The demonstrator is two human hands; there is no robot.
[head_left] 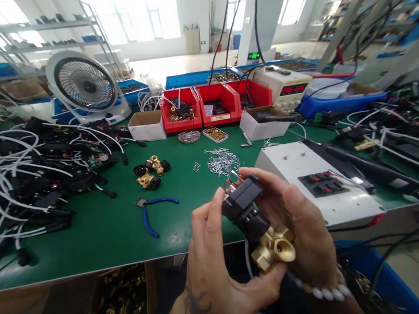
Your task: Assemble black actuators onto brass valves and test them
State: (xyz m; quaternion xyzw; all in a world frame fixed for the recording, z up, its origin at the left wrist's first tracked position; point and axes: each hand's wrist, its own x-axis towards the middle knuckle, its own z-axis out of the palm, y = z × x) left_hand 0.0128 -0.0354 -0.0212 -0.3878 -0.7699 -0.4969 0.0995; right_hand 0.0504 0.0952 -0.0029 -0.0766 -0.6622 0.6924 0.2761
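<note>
Between my two hands, above the bench's front edge, is a brass valve point(275, 248) with a black actuator housing point(244, 200) on top, tilted to the left. My left hand point(218, 267) grips it from the left, fingertips on the housing and thumb under the brass body. My right hand point(305, 222) wraps its far right side; some of those fingers are hidden behind it. Red wires and a small metal piece show at the housing's top. Beyond lies a heap of metal spring clips point(223, 161). Blue-handled cutting pliers point(148, 214) rest open to the left.
Several brass valve bodies point(154, 166) sit on the green bench point(103, 242). Cabled black units point(44, 179) pile up on the left. A white switch box point(286, 165) stands at right. Red bins point(181, 123), a fan point(86, 87) and a power supply point(279, 81) line the back.
</note>
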